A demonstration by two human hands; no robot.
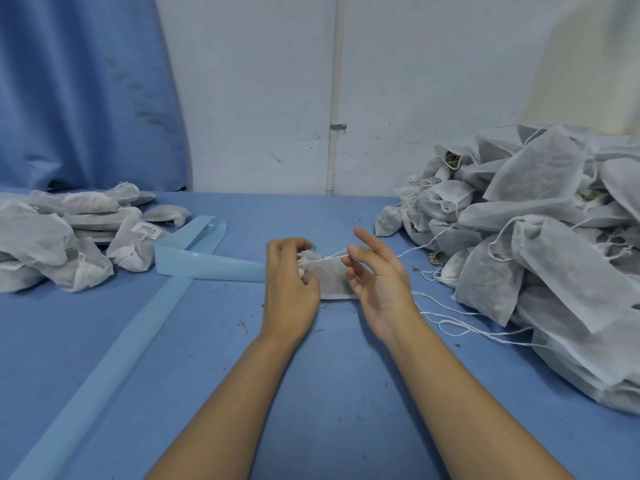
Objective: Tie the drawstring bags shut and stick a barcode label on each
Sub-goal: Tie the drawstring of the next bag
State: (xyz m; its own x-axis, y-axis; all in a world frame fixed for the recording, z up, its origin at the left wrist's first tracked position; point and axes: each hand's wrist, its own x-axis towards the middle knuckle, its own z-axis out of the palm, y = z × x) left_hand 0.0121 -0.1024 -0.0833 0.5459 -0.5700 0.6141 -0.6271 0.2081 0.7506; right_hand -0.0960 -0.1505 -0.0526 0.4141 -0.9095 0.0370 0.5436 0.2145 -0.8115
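On the blue table (pixel 104 341), the left hand (pixel 291 289) is pinching the neck of a small bag (pixel 330 277) while the right hand (pixel 377 285) is pulling its drawstring (pixel 332 255) taut between thumb and forefinger (other fingers splayed), probably cinching it for a knot.

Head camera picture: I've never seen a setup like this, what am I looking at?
No machine here: a person wears a camera on the head, looking down at their own bare hands. The left hand grips the neck of a small white drawstring bag on the blue table. The right hand pinches its drawstring, pulled taut. Untied bags are piled at the right; tied bags, one showing a barcode label, lie at the left. A pale blue strip lies between.
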